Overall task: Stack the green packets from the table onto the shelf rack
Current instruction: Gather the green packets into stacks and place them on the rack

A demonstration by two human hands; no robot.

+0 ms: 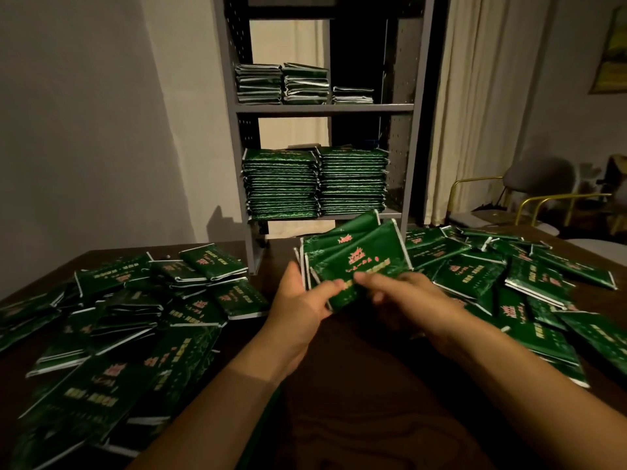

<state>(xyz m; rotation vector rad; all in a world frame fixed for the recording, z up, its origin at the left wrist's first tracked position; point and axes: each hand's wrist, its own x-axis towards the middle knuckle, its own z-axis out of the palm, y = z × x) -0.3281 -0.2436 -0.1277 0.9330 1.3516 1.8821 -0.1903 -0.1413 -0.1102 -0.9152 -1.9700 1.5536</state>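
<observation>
Both hands hold a small bundle of green packets above the middle of the dark table. My left hand grips the bundle's left edge, thumb on top. My right hand pinches its lower right part, fingers lying across the front. Loose green packets lie in a heap on the left and another on the right. The grey shelf rack stands behind the table. Its lower shelf carries two tall stacks; the upper shelf has three shorter stacks.
A white wall is at the left, a pale curtain right of the rack. Chairs with gold frames stand at the far right behind the table. A picture hangs on the right wall.
</observation>
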